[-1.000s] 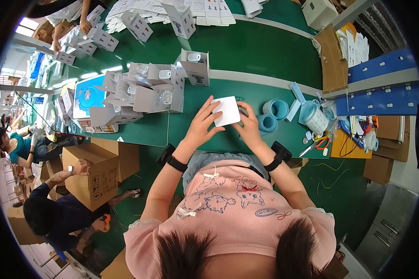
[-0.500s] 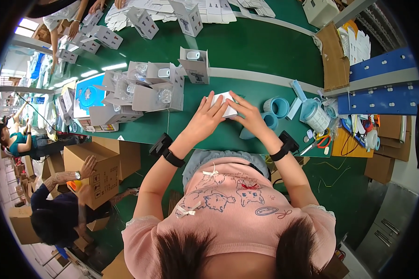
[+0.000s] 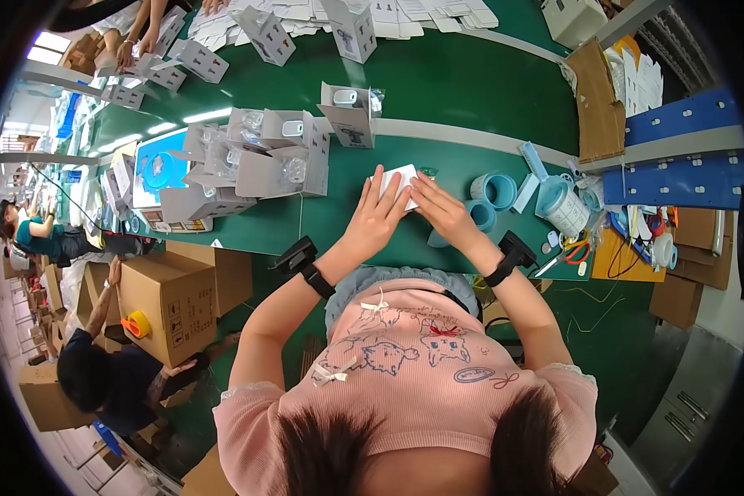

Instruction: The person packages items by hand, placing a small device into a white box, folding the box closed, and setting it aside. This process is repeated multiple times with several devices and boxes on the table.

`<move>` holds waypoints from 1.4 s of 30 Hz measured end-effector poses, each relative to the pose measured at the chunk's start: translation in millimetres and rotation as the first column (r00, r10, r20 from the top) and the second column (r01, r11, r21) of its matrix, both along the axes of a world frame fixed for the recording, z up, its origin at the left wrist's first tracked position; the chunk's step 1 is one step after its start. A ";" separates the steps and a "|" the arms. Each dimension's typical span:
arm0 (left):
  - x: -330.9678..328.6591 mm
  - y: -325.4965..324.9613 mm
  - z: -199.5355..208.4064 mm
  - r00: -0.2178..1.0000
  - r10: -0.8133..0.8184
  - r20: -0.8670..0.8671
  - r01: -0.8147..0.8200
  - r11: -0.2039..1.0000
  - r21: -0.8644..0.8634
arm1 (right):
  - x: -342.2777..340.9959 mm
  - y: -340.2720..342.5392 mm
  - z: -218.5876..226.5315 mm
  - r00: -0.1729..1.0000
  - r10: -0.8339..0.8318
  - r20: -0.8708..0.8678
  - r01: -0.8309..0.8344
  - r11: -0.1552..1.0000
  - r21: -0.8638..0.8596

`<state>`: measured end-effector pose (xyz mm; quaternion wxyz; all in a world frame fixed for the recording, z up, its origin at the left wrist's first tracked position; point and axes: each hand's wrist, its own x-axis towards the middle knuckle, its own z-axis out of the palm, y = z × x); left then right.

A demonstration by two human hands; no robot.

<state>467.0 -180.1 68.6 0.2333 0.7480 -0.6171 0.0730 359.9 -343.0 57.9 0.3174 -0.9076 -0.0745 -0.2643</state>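
A small white piece of paper (image 3: 406,175), apparently folded, lies under my fingers near the table's front edge. My left hand (image 3: 375,213) rests over its left part, fingers stretched out and spread; the thumb is hidden. From the other side my right hand (image 3: 446,212) touches the paper's right edge with its fingers straight and laid flat. A small clear packet with green in it (image 3: 427,173) shows just beyond my right fingertips. To the left of my hands stand several open white-grey boxes (image 3: 283,174) holding white devices and clear plastic. Another open box (image 3: 347,124) stands farther back.
Light-blue tape rolls (image 3: 496,191) and scissors (image 3: 576,250) lie to the right. A blue perforated rail (image 3: 678,188) and a cardboard piece (image 3: 595,112) border the right side. Co-workers' hands (image 3: 145,45) are at far-left boxes. A person bends beside a large carton (image 3: 169,306) at left.
My left fingers have slid over the white paper, and my right fingers have straightened along its edge. The person at left has shifted a hand on the carton; orange tape now shows on it.
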 end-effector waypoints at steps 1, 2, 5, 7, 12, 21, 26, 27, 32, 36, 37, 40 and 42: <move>-0.9 0.2 0.1 1.000 0.000 0.001 0.000 1.000 -0.003 | -0.4 -0.6 1.2 1.000 0.009 -0.002 -0.009 0.999 -0.035; -1.9 1.0 0.3 1.000 0.002 0.000 -0.002 1.000 -0.002 | -0.9 -1.1 2.4 1.000 0.018 -0.005 -0.018 0.997 -0.069; -5.9 4.1 1.9 1.000 0.001 -0.016 0.000 0.999 0.032 | -4.1 -4.4 8.6 0.997 0.066 -0.026 -0.068 0.995 -0.074; -6.1 2.5 1.8 0.999 -0.001 -0.037 0.002 1.000 0.012 | -5.8 -4.8 10.3 0.995 0.089 -0.036 -0.092 0.993 -0.078; -2.2 11.8 -7.0 0.958 -0.082 -0.274 0.027 0.980 -0.199 | -5.3 -6.9 9.0 0.995 0.074 -0.062 -0.081 0.988 -0.128; -0.9 17.8 -26.5 0.963 -0.161 -0.215 0.063 0.914 -0.401 | -7.3 -2.8 11.1 0.991 0.093 -0.097 -0.102 0.991 -0.088; 4.9 14.0 -28.4 0.991 -0.125 -0.043 0.101 0.927 -0.361 | 0.5 -2.6 15.5 0.994 0.088 -0.071 -0.092 0.994 -0.055; 2.5 14.2 -27.1 0.988 -0.117 -0.103 0.072 0.929 -0.363 | 0.5 -2.1 15.4 0.994 0.088 -0.071 -0.092 0.994 -0.057; -5.5 14.1 -20.4 0.974 -0.109 -0.197 0.038 0.942 -0.332 | -1.7 -1.1 7.1 0.994 0.078 -0.076 -0.077 0.997 0.014; -3.8 9.5 -26.0 0.969 -0.139 -0.204 0.044 0.911 -0.409 | -2.4 -3.5 3.2 0.988 0.079 -0.135 -0.056 0.985 0.165; -2.6 9.1 -28.2 0.966 -0.150 -0.211 0.040 0.891 -0.453 | -2.1 -3.9 4.1 0.979 0.094 -0.179 -0.051 0.972 0.229; 5.6 8.3 -31.9 0.969 -0.158 -0.187 0.063 0.899 -0.433 | 4.1 -6.1 9.7 0.967 0.117 -0.227 -0.049 0.958 0.283; 6.7 8.1 -29.6 0.972 -0.162 -0.171 0.075 0.902 -0.426 | 10.4 -7.4 14.5 0.963 0.124 -0.238 -0.060 0.964 0.261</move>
